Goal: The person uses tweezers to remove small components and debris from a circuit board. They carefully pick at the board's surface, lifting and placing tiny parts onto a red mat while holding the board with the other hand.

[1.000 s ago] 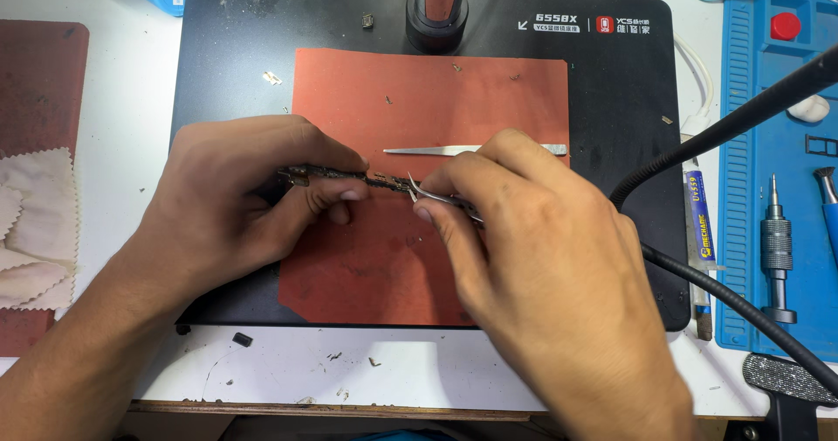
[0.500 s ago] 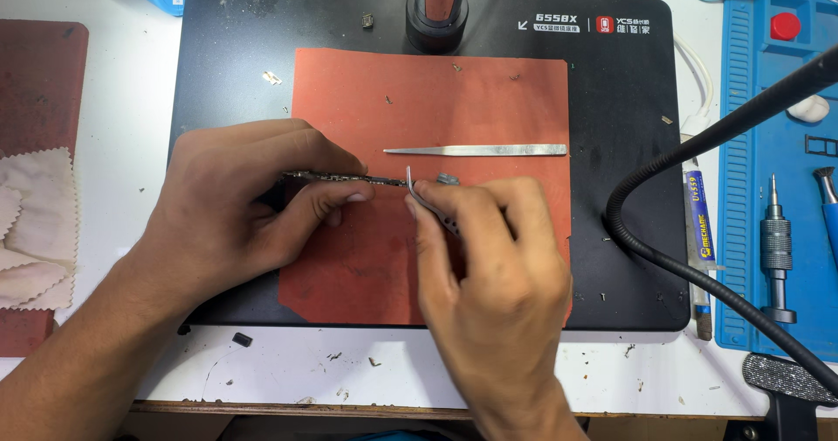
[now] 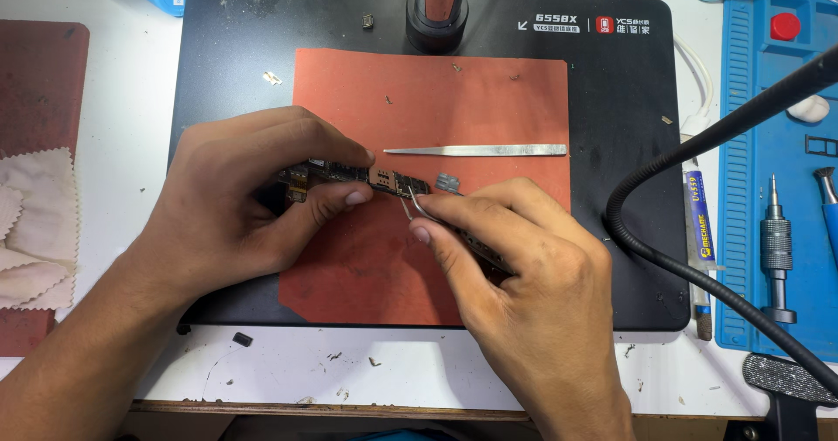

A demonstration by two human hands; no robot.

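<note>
Orange-red rubber mat at frame centre: my left hand is pinching the narrow dark circuit board there, my right hand clamping curved metal tweezers against it.

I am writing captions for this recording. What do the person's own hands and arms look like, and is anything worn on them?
Both are bare: the left hand and right hand have no gloves, rings or watch visible. The forearms show no sleeves up to the picture's edge. Fingernails are short and unpainted.
</note>
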